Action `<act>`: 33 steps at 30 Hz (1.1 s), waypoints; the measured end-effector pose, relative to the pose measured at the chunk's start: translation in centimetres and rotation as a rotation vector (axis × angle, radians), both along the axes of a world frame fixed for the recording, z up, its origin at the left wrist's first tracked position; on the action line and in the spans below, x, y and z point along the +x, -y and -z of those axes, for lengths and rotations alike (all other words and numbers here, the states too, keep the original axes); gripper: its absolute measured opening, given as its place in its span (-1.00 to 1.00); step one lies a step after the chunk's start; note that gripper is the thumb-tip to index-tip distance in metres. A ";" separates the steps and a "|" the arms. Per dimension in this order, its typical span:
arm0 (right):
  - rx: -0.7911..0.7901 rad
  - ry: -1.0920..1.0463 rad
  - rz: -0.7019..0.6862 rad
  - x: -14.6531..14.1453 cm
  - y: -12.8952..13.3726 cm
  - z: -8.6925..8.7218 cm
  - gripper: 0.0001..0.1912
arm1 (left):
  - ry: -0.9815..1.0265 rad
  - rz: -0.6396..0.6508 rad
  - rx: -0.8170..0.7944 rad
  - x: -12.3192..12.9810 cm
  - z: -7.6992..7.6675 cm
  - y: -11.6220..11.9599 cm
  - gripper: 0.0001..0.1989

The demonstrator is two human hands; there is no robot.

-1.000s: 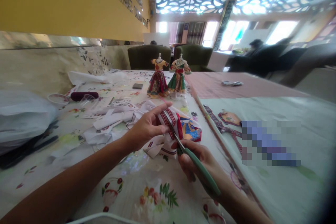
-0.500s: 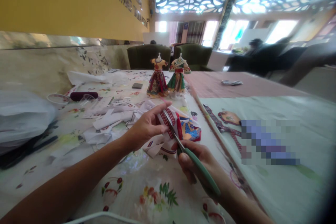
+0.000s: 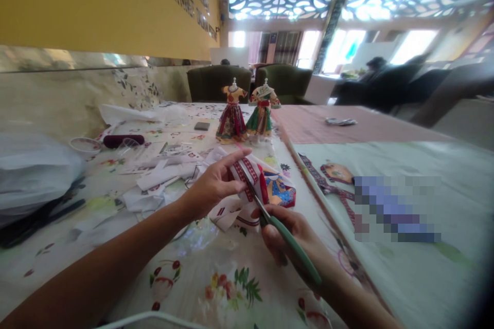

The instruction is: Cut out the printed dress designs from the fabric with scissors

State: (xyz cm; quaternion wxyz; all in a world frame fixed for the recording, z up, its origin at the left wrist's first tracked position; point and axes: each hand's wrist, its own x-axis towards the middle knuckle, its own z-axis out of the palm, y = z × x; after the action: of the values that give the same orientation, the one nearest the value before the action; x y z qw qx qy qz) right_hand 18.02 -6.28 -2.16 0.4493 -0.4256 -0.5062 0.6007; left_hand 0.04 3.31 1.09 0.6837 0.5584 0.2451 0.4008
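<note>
My left hand grips a piece of printed fabric with red patterned bands, thumb and fingers closed on its left side. In my right hand is a pair of scissors with green handles. Their blades lie along the fabric between the red bands, pointing away from me towards my left fingers. To the right of the blades hangs a blue, red and tan printed part. White strips with dark red stripes curl below the fabric. The fingers inside the scissor handles are partly hidden.
Two small dress forms in dresses stand beyond my hands. White scraps lie to the left, near a dark purple case and a white plastic bag. Cut patterned pieces rest on the right, beside a blurred-out patch.
Almost nothing differs. The scissor handles have come slightly closer together, and the striped strip below the fabric has shifted a little.
</note>
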 end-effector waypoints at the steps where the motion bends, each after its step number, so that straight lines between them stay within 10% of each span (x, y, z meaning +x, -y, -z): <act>1: 0.000 -0.004 -0.001 0.0 0.0 -0.1 -0.37 | -0.004 0.008 0.004 0.0 -0.1 0.0 -0.15; 33: 0.013 0.042 -0.024 0.2 0.2 -0.3 -0.43 | 0.001 -0.002 0.016 0.0 0.2 0.1 -0.22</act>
State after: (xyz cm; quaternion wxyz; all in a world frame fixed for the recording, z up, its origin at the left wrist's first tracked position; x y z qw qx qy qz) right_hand 18.21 -6.45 -1.89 0.4342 -0.4292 -0.5242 0.5937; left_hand 0.09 3.22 0.87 0.6790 0.5634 0.2419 0.4038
